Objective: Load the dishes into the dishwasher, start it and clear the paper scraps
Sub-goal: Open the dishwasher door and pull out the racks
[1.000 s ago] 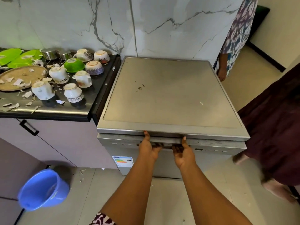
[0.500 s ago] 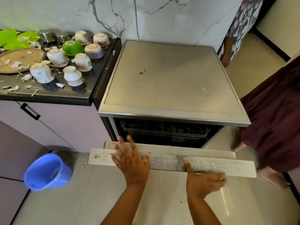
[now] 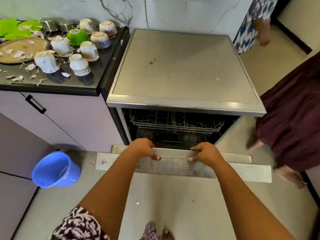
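Note:
The steel dishwasher (image 3: 183,70) stands open, its door (image 3: 242,168) swung down towards me. An empty wire rack (image 3: 173,124) shows inside the dark tub. My left hand (image 3: 142,148) and my right hand (image 3: 207,153) grip the door's top edge, fingers curled over it and thumbs on the control strip. On the black counter (image 3: 97,73) to the left stand several upturned cups (image 3: 45,62), patterned bowls (image 3: 100,39), a green bowl (image 3: 78,36), green plates (image 3: 10,28), steel cups (image 3: 50,25) and a woven tray (image 3: 22,49). Paper scraps (image 3: 18,77) lie among them.
A blue bucket (image 3: 55,169) lies tilted on the floor at the left, below the lilac cabinets (image 3: 69,122). One person in dark red (image 3: 290,127) stands close on the right, another in a patterned dress (image 3: 256,23) behind. A small scrap (image 3: 137,203) lies on the floor.
The door went from closed to fully lowered. My hands moved from flat on the door's front to gripping its top edge, and the rack inside came into view.

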